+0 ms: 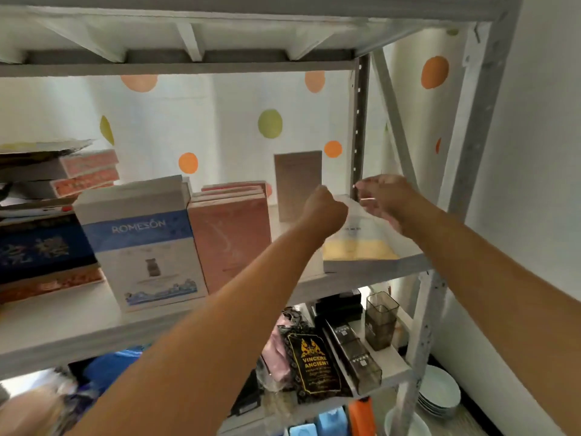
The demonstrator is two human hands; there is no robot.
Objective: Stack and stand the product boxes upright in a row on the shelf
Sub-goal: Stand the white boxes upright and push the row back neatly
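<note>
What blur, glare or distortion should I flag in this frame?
Head view: right hand motion-blurred; bottom-left corner smeared; shelf post leans from wide-angle distortion; backlit dotted curtain washed out; ROMESON box lettering readable.

Left hand [323, 209] fisted, reaching forward; right hand [385, 196] alongside, fingers blurred.

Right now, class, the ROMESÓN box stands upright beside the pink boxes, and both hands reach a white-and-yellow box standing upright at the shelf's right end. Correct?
Not quite. The head view shows the white-and-yellow box lying flat, not upright; the left hand and right hand do reach it.
</note>
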